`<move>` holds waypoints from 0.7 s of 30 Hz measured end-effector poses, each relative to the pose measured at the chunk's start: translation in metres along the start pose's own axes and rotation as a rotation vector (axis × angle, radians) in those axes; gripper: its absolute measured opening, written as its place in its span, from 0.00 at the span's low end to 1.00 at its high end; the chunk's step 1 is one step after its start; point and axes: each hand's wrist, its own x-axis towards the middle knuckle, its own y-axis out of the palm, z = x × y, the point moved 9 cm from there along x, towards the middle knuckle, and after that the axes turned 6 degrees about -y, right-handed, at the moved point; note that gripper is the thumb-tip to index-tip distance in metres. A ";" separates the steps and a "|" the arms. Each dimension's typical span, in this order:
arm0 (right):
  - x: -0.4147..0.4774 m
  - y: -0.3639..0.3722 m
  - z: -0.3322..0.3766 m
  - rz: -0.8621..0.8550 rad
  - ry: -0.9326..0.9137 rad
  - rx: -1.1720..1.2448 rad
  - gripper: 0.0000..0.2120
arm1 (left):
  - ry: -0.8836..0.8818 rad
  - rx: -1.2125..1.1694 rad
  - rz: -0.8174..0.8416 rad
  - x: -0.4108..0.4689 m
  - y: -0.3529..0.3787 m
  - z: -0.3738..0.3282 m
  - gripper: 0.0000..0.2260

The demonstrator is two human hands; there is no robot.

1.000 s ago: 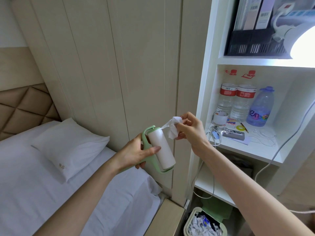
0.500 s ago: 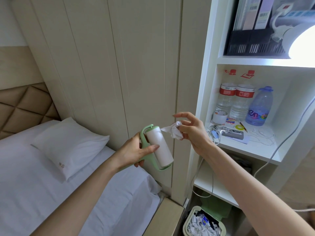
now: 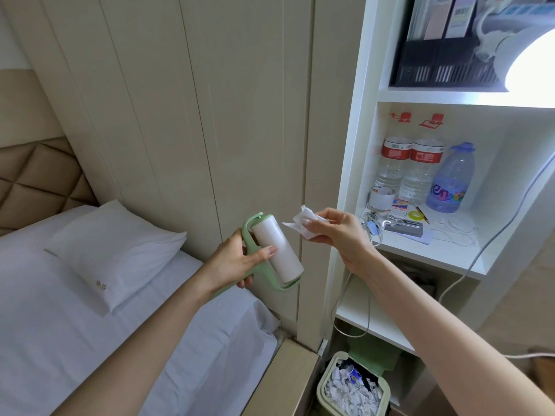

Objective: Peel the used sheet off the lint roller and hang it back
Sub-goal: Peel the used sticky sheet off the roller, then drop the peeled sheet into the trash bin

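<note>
Item: lint roller (image 3: 277, 250), green frame, white roll, held over the bed (image 3: 90, 340) edge in your left hand (image 3: 237, 261), fingers wrapped round the handle, thumb resting on the roll. Item: used sheet (image 3: 303, 225), crumpled, pinched in the fingertips of your right hand (image 3: 339, 232), just beside the roller's top end and seemingly clear of the roll. Step in hand, by judgement: peeling is done; disposal comes next. Item: waste bin (image 3: 324, 385), open, paper-filled, on the floor below the shelf (image 3: 435, 253). Your next move calls for lowering the sheet into it, then finding the roller's hook, which is not in view.
</note>
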 end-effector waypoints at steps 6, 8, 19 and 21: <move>-0.004 -0.001 -0.006 0.101 -0.025 0.027 0.14 | -0.033 -0.041 0.019 0.009 0.017 0.010 0.22; -0.005 -0.006 -0.007 0.087 -0.048 -0.008 0.20 | -0.045 -0.046 0.036 0.012 0.025 0.013 0.23; -0.018 -0.049 -0.056 0.137 0.164 0.007 0.20 | -0.099 -0.076 0.181 0.026 0.082 0.017 0.27; -0.020 -0.065 -0.062 0.077 0.154 -0.004 0.20 | -0.113 -0.065 0.192 0.030 0.091 0.018 0.27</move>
